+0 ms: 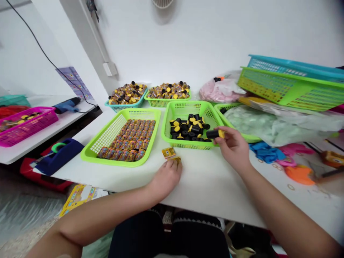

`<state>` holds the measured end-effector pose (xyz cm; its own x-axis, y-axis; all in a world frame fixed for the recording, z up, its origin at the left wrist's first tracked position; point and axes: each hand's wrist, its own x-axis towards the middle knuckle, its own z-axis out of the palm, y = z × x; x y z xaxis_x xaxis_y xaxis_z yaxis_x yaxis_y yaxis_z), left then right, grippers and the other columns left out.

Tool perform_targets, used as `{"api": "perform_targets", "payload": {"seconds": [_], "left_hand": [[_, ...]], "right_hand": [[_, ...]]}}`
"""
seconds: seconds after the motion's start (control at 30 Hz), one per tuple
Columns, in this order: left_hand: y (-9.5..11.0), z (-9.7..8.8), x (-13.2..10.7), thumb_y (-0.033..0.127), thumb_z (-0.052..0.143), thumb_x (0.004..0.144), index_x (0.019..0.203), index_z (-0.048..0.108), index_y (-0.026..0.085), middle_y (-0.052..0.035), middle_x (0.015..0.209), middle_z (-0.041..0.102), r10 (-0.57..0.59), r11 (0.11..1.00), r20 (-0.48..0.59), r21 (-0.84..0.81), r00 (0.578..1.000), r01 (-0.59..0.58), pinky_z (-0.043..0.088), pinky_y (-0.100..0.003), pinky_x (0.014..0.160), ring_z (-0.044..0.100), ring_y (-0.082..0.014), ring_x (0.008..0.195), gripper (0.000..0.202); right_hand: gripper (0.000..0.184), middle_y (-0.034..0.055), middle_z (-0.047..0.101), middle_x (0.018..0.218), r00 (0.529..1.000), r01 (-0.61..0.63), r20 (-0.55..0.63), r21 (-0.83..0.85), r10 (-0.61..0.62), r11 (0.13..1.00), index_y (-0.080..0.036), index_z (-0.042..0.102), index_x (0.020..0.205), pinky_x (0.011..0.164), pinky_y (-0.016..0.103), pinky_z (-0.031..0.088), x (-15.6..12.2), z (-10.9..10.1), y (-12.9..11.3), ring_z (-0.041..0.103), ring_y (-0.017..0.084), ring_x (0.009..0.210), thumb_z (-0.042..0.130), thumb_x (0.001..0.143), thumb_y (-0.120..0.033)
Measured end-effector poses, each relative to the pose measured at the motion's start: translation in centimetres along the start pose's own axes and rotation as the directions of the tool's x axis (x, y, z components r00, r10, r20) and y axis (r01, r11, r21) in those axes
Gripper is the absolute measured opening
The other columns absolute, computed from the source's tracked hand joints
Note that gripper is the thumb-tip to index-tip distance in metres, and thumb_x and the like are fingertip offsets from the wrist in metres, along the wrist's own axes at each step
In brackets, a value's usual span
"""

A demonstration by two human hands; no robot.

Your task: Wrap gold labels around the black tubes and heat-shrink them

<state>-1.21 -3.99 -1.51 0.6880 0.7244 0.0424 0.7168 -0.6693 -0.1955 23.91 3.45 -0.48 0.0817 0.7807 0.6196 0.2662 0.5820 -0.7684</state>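
Right hand (233, 148) pinching black yellow-capped tube (214, 134), grip narrow, left hand (165, 180) on gold label (176, 159), grip unclear, green basket (188, 107) just ahead

This looks like a small workroom for hand packing: long white tables (204, 186) hold many plastic mesh baskets (106, 138) filled with small black-and-yellow containers (126, 139).

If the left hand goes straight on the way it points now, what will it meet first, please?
The left hand would probably meet the small, flat gold-and-yellow paper label first. The label lies on the white table at its fingertips, though depth makes any contact unclear.
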Motion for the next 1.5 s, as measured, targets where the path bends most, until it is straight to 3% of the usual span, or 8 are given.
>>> {"api": "perform_targets", "payload": {"seconds": [0.17,0.33,0.47,0.77,0.93,1.07,1.33,1.5], "left_hand": [[-0.9,-1.3,0.5,0.004,0.039,0.094,0.145,0.041,0.011,-0.0182,0.105,0.07,0.058,0.998,0.144,0.013,0.988,-0.06,0.058,-0.038,0.075,0.068,-0.0277,0.097,0.051],[-1.1,-4.2,-0.6,0.002,0.037,0.093,0.151,0.031,0.016,-0.0125,0.107,0.071,-0.057,0.985,0.307,-0.141,0.95,0.104,0.056,-0.035,0.084,0.068,-0.0234,0.1,0.06],[-0.7,-5.9,-1.0,0.0,0.033,0.091,0.15,0.033,0.018,-0.0117,0.121,0.067,0.01,0.963,0.275,-0.263,0.962,0.065,0.053,-0.032,0.091,0.064,-0.0216,0.11,0.062],[-2.6,-5.2,1.7,0.008,0.053,0.084,0.084,0.071,0.016,-0.0035,0.077,0.073,0.044,0.787,0.347,-0.589,0.937,0.181,0.047,-0.026,0.069,0.068,-0.0196,0.075,0.02],[-4.3,-6.1,3.8,0.017,0.068,0.083,0.092,0.076,0.019,-0.0028,0.08,0.075,-0.036,0.706,0.026,-0.706,0.999,0.043,0.043,-0.023,0.065,0.064,-0.0146,0.067,0.013],[-4.0,-3.9,5.5,0.024,0.061,0.091,0.097,0.076,0.018,-0.0013,0.077,0.074,-0.124,0.554,-0.228,-0.824,0.966,-0.123,0.043,-0.019,0.062,0.06,-0.0106,0.063,0.017],[-3.8,-0.8,5.5,0.031,0.052,0.095,0.077,0.073,0.014,0.004,0.058,0.057,-0.134,0.439,-0.145,-0.896,0.98,-0.073,0.035,-0.019,0.054,0.048,-0.0085,0.054,0.032],[-3.7,-1.4,5.4,0.031,0.049,0.096,0.109,0.075,0.017,-0.0002,0.082,0.073,-0.129,0.352,-0.181,-0.928,0.975,-0.126,0.046,-0.021,0.07,0.063,-0.0131,0.073,0.032]], "right_hand": [[0.029,0.007,0.065,0.111,0.999,0.034,0.039,0.022,-0.034,0.999,-0.027,0.06,0.119,0.062,0.034,0.054,-0.4,-0.1,0.4,0.061,0.014,0.067,0.063,0.09,-0.03],[0.027,0.0077,0.064,0.111,0.995,0.076,0.062,0.036,-0.078,0.996,-0.028,0.061,0.117,0.06,0.034,0.055,-0.6,0.2,-0.4,0.061,0.014,0.068,0.063,0.09,-0.029],[0.027,0.007,0.064,0.109,0.992,0.106,0.068,0.059,-0.109,0.993,-0.03,0.061,0.116,0.059,0.032,0.055,-0.8,0.7,-1.6,0.061,0.014,0.067,0.065,0.089,-0.028],[0.027,0.0087,0.062,0.114,0.988,0.064,0.136,0.088,-0.075,0.994,-0.028,0.06,0.117,0.063,0.033,0.059,-1.5,1.1,-2.5,0.062,0.014,0.072,0.064,0.09,-0.034],[0.026,0.0066,0.063,0.116,0.992,0.031,0.113,0.158,-0.049,0.987,-0.029,0.061,0.115,0.062,0.029,0.059,-1.4,1.2,-3.5,0.065,0.012,0.07,0.066,0.089,-0.028],[0.028,0.0029,0.064,0.114,0.992,-0.077,0.117,0.294,0.044,0.953,-0.032,0.062,0.116,0.063,0.029,0.06,-1.5,1.0,-4.0,0.066,0.011,0.068,0.068,0.089,-0.026],[0.023,0.0001,0.067,0.08,0.927,-0.348,0.275,0.369,0.257,0.862,-0.026,0.071,0.108,0.054,0.027,0.053,-1.7,0.2,-3.6,0.064,0.012,0.059,0.071,0.087,-0.035],[0.019,-0.0024,0.064,0.068,0.876,-0.425,0.372,0.295,0.307,0.856,-0.023,0.07,0.102,0.049,0.024,0.048,-1.5,0.7,-3.6,0.06,0.009,0.05,0.071,0.087,-0.035]]}}
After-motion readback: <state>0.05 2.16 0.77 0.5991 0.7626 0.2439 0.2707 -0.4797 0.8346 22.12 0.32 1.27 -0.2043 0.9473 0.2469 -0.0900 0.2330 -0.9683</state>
